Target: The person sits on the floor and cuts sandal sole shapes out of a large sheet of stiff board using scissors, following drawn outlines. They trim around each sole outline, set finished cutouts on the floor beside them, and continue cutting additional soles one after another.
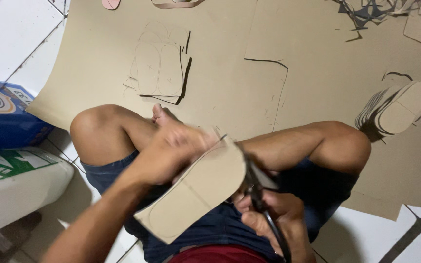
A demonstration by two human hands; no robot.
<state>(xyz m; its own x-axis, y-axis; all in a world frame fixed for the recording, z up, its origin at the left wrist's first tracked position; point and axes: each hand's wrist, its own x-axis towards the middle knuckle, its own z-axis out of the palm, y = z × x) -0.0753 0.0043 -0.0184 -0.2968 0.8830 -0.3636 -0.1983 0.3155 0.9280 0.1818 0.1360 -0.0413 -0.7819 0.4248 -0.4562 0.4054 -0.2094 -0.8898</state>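
I sit cross-legged on the floor. My left hand grips the upper edge of a tan cardboard piece with a sole outline drawn on it, held over my lap. My right hand is closed on black scissors, whose blades meet the right edge of the cardboard piece. The left hand is blurred.
A large tan cardboard sheet covers the white tiled floor ahead. On it lie a stack of cut sole shapes and another stack at right. Offcut scraps lie at top right. A blue box and white bag stand left.
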